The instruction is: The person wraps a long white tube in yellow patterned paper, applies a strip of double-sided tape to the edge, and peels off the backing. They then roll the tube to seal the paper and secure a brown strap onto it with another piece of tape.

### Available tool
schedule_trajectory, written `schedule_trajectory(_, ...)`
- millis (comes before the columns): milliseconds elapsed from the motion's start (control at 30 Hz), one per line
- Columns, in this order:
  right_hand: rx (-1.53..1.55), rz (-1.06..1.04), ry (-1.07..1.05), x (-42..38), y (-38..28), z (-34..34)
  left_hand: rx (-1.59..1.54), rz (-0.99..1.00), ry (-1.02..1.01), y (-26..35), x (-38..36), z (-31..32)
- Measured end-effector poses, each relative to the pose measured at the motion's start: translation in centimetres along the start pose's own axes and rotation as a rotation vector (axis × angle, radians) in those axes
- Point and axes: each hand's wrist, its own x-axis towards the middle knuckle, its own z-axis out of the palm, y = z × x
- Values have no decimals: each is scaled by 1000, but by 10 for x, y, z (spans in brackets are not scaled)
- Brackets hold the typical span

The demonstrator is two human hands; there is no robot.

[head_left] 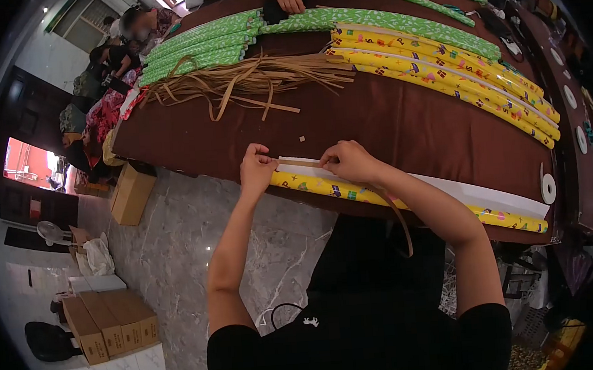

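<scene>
At the near edge of the table (402, 119), which is covered in brown cloth, a long yellow wrapping-paper roll (380, 196) lies along the edge, with the paper's white underside showing above it. The left hand (257, 168) is pinched shut at the roll's left end, fingertips closed on a thin tan strip (298, 163) and the paper beneath. The right hand (350, 160) is also closed, pressing the same strip down just beside the left; whether it grips the strip or only holds it flat is hard to tell from this angle. The strip's loose tail appears to trail off the edge under the right forearm.

The roll looks light, hollow and easily creased, so it likely wants a gentle hold spread along its length, not a squeeze at one spot. The strip seems thin, limp and light, best taken at its end between fingertips.

Farther back lie a heap of tan strips (248, 82), finished yellow rolls (453, 71) and green rolls (197, 47), with another person's hand (290, 0) at the far edge.
</scene>
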Motion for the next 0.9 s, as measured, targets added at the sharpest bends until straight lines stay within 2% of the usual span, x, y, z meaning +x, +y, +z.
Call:
schedule_trajectory(333,-7,15,3,1,0,0,13,-44,-45,5,1,0)
schedule_trajectory(533,11,49,-6,0,-3,-2,-13,18,3,-7,4,4)
schedule_trajectory(633,11,37,-7,0,-3,-1,-32,-42,-28,5,-2,2)
schedule_trajectory(700,18,27,1,1,-2,0,374,117,139,27,-16,3)
schedule_trajectory(733,20,23,7,1,0,1,376,118,138,36,-22,4)
schedule_trajectory(800,21,21,16,2,2,2,609,525,433,48,-33,10)
schedule_trajectory(900,23,2,17,3,4,2,398,753,214,59,-58,27)
